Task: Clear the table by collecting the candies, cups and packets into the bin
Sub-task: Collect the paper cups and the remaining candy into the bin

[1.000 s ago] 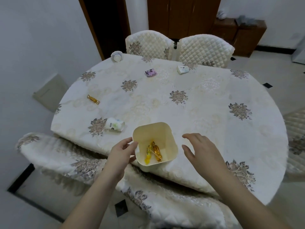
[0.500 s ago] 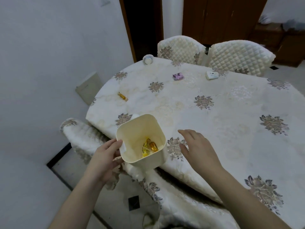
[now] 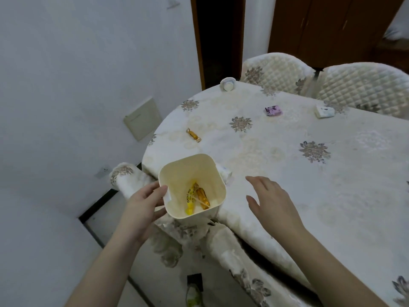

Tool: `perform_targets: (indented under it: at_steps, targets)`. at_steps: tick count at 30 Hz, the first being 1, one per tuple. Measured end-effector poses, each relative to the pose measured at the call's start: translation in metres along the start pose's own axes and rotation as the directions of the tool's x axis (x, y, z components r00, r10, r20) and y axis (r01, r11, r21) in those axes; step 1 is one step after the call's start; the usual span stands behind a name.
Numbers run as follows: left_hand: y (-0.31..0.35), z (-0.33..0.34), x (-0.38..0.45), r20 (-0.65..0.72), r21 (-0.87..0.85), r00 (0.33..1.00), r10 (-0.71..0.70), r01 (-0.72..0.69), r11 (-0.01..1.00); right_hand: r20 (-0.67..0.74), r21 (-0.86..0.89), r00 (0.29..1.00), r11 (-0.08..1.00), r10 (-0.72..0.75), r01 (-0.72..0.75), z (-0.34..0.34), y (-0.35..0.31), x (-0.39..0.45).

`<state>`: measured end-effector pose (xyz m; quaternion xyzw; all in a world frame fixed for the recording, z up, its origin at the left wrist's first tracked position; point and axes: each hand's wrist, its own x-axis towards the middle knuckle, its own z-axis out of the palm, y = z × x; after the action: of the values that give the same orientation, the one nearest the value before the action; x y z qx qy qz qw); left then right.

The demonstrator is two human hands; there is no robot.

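Observation:
My left hand (image 3: 143, 201) grips the left rim of a cream bin (image 3: 177, 173) held at the table's near-left edge. A yellow packet (image 3: 190, 199) and a gold candy (image 3: 202, 196) lie inside it. My right hand (image 3: 272, 199) hovers open over the tablecloth just right of the bin. A white cup (image 3: 224, 172) lies on its side, mostly hidden behind the bin. A gold candy (image 3: 193, 135) lies further back left. A second white cup (image 3: 227, 84) lies at the far edge. A purple packet (image 3: 273, 110) and a white packet (image 3: 324, 111) lie at the back.
The round table (image 3: 321, 185) has a cream floral cloth hanging over its edge. Two quilted chairs (image 3: 278, 72) stand behind it. Another covered chair (image 3: 126, 176) is tucked at the left by the white wall. A green wrapper (image 3: 194, 295) lies on the floor.
The view has swung to the left and closer. My left hand has carried the bin leftward along the table's edge, covering the fallen cup. My right hand followed, staying open.

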<state>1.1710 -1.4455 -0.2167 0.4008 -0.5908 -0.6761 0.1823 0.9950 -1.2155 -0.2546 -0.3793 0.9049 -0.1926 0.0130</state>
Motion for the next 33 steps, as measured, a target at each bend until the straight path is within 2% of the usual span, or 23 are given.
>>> perform_targets:
  at_steps: [6, 15, 24, 29, 33]
  targets:
    - [0.008, -0.031, 0.069, 0.103, -0.017, 0.992, -0.077, 0.079, 0.997, 0.028, -0.008, 0.995, 0.996, 0.094, -0.094, 0.034, -0.038, 0.040]
    - [0.020, -0.063, 0.148, 0.171, 0.018, 0.983, -0.069, 0.067, 0.998, 0.031, -0.053, 0.977, 0.977, 0.210, -0.208, 0.069, -0.074, 0.099]
    - [0.018, -0.065, 0.188, 0.121, 0.020, 0.987, -0.105, 0.104, 0.994, 0.100, -0.102, 0.961, 0.964, 0.256, -0.246, 0.111, -0.058, 0.136]
    - [0.013, -0.062, 0.191, 0.025, -0.026, 0.994, -0.107, 0.107, 0.994, 0.176, -0.118, 0.951, 0.964, 0.255, -0.236, 0.145, -0.042, 0.158]
    - [0.011, -0.066, 0.189, -0.023, 0.015, 0.995, -0.096, 0.096, 0.995, 0.246, -0.147, 0.941, 0.969, 0.232, -0.201, 0.169, -0.028, 0.171]
